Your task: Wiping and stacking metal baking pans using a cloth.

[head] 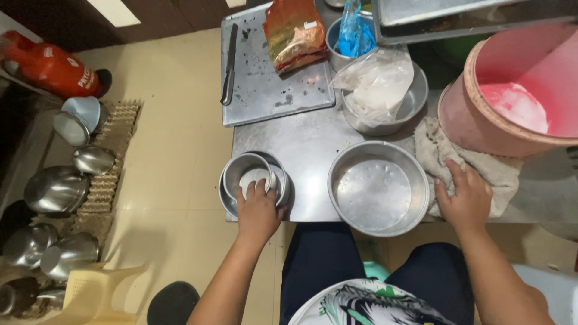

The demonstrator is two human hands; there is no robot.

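I sit at a steel table (301,141). My left hand (257,207) grips the near rim of a small round metal pan (248,168) that sits inside a slightly wider one at the table's left front corner; its fingers reach inside onto a white patch. My right hand (465,198) lies flat, fingers spread, on a crumpled beige cloth (494,168). Between my hands stands a large empty round metal pan (378,188).
A pink bucket (518,96) with white contents stands at the right. Behind are a metal bowl with white plastic (385,90), a steel tray (271,72) with a knife (229,63) and a foil packet (295,33). Metal pots (57,189) sit on the floor at left.
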